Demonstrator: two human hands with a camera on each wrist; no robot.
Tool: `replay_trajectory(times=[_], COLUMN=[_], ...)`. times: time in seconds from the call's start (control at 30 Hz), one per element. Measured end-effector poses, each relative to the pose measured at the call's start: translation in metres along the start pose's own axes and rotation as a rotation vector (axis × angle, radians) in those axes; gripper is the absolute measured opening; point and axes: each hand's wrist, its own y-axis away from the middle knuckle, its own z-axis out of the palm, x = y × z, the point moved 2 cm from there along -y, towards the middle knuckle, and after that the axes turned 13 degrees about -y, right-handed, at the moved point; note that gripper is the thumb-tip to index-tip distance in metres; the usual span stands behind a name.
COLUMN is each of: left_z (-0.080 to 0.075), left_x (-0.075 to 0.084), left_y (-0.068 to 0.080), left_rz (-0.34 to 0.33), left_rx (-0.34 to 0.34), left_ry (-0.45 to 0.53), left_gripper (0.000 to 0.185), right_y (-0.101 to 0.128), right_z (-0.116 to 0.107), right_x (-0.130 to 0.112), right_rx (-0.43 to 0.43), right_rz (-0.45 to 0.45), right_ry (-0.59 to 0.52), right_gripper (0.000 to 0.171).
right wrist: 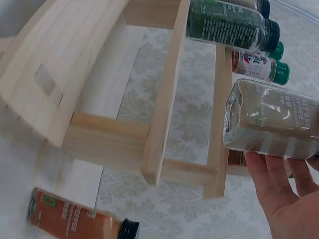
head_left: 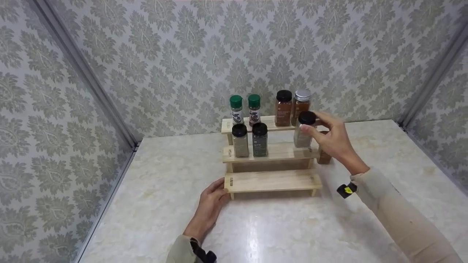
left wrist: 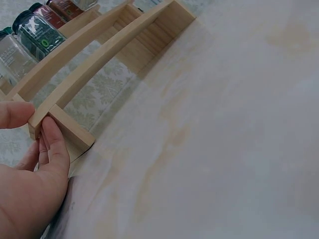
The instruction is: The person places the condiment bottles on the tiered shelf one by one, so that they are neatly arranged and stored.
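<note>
My right hand (head_left: 335, 141) grips a glass spice jar (head_left: 303, 136) with a black lid and pale contents, near its top. In the head view the jar overlaps the right end of the middle step of a wooden three-step spice rack (head_left: 272, 181). The right wrist view shows fingers (right wrist: 269, 179) against the jar's side. Down at the front left corner of the rack, my left hand (head_left: 210, 206) pinches the end of the lowest step, thumb above and fingers beneath in the left wrist view. Two black-lidded jars, one pale (head_left: 240, 144) and one green (head_left: 260, 142), stand left on the middle step.
On the top step are two small green-lidded bottles (head_left: 236, 112) at left, a black-lidded reddish jar (head_left: 283, 111) and a silver-lidded jar (head_left: 302, 96) at right. Another jar (right wrist: 75, 216) stands on the table beside the rack's right side. Patterned walls (head_left: 204, 73) enclose the marbled table (head_left: 164, 175).
</note>
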Motion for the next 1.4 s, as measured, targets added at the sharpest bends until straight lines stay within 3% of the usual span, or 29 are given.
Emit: replay_trajectory(times=[0.27,0.7,1.4], left_z=[0.000,0.000,0.001], left_x=[0.002,0.004,0.002], left_y=[0.000,0.001,0.000], left_rz=[0.007,0.017,-0.003], left_rx=[0.003,0.001,-0.003], left_ry=[-0.009,0.011,0.003], left_gripper=[0.064,0.062,0.062], right_y=[-0.005,-0.006,0.000], right_z=[0.021,0.041,0.044], right_x=[0.004,0.015,0.031], right_rx=[-0.027,-0.066,-0.059], right_rz=[-0.007,0.055,0.151], right_ry=[0.002,-0.003,0.003], right_gripper=[0.039,0.046,0.052])
